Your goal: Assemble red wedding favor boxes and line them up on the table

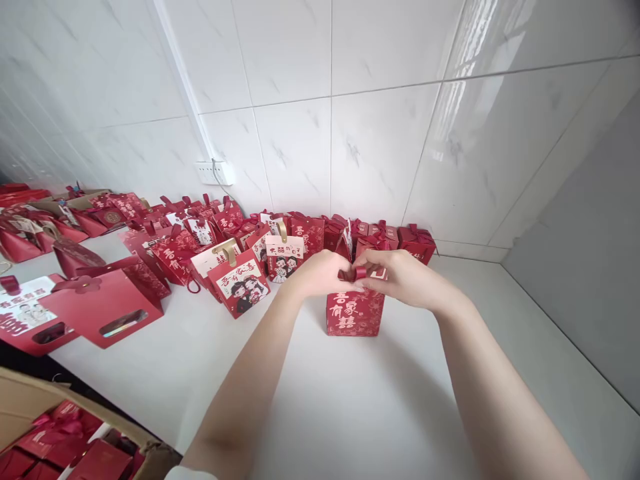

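We are in a plain tiled workroom used for packing gift boxes by hand, not a lived-in home space: glossy white marble-look wall tiles [380, 140] meet a bare white counter [360, 400] in the far right corner, with a power socket [215, 173] on the far wall. Along that wall we see dozens of red gift boxes [295, 240] in rows, larger red handled bags [105, 307] at left, and a cardboard carton [30, 400] of more red packaging near left.
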